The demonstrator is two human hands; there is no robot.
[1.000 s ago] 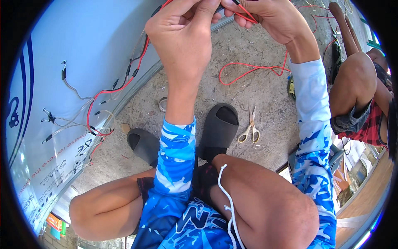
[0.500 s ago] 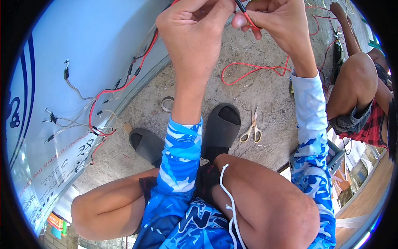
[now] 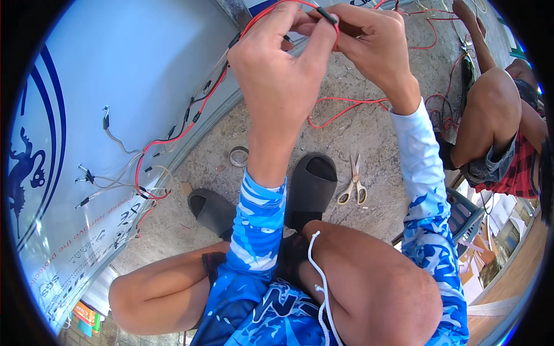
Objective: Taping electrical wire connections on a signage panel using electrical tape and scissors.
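Observation:
Near the top edge, both hands are raised together over a red wire (image 3: 262,14) that arches above my left hand. A black-wrapped section (image 3: 326,14) of it sits between the two sets of fingertips. My left hand (image 3: 283,66) is closed, its thumb and fingers pinching the wire by the black part. My right hand (image 3: 372,46) is closed too, thumb and bent fingers gripping the wire just right of the same spot. Some fingertips are hidden behind the hands. More red, black and clear wires (image 3: 184,130) with black-wrapped joints run down along the white panel (image 3: 144,69).
On the concrete floor lie scissors (image 3: 354,183), a roll of tape (image 3: 238,156) and a loop of red wire (image 3: 346,102). Thin wires with black ends (image 3: 86,174) lie against the panel. At right, another person (image 3: 490,121) sits close to tangled wires (image 3: 444,112). My slippers (image 3: 311,183) are below my hands.
My hands have come slightly lower and closer together. The wire's black part has tilted, and the red wire now arches over my left hand. The view has shifted a little, showing more panel.

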